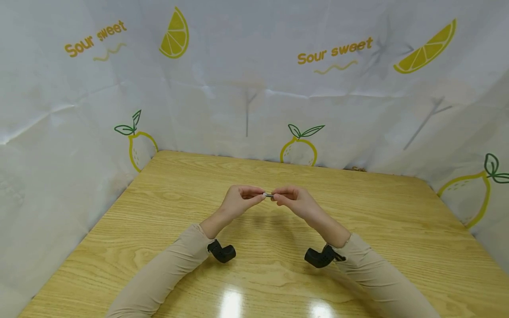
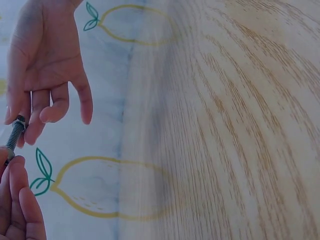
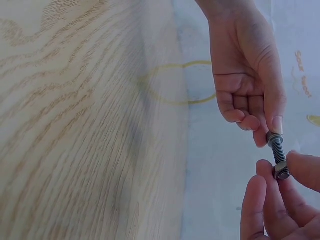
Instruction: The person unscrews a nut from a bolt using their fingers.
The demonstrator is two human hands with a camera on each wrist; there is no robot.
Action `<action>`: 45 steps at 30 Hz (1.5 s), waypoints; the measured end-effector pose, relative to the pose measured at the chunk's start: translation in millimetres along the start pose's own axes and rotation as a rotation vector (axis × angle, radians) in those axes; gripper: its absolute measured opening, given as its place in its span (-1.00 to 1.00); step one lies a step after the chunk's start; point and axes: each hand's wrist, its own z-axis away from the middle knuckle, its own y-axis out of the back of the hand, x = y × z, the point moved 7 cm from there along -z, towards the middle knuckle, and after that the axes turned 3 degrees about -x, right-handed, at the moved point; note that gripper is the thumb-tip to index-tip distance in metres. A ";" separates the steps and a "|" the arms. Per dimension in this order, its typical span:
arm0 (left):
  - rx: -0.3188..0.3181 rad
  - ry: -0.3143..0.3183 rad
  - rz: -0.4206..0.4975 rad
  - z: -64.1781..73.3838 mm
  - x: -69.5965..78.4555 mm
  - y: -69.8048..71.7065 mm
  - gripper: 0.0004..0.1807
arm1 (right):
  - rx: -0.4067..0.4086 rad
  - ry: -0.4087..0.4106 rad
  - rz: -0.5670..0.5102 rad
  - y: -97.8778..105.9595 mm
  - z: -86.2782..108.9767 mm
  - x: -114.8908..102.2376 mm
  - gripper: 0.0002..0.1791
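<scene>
A metal bolt (image 1: 268,195) is held sideways above the table between both hands. My left hand (image 1: 237,201) pinches its head end with thumb and forefinger. My right hand (image 1: 296,202) has its thumb and fingers at the other end, where a hex nut (image 3: 281,170) sits around the thread. In the right wrist view the bare threaded shank (image 3: 278,150) shows between the two hands. The left wrist view catches the bolt (image 2: 16,134) near its left edge, with part of its head hidden by the left fingers.
Beneath the hands lies a wood-grain table (image 1: 191,190). A white sheet (image 1: 222,66) printed with lemons hangs along its back and sides. Black wrist mounts (image 1: 223,252) sit at both beige sleeves (image 1: 171,265).
</scene>
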 end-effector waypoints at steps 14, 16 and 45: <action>0.005 -0.006 -0.001 1.3 0.8 0.1 -0.71 | -0.031 -0.030 0.024 -1.9 -1.7 4.1 -0.56; 0.006 -0.006 -0.004 1.6 1.0 0.2 -0.71 | -0.027 -0.039 0.028 -1.6 -1.7 4.9 -0.59; 0.004 -0.004 -0.004 1.4 1.0 0.5 -0.73 | -0.059 0.010 -0.102 -1.6 -0.5 2.0 -0.50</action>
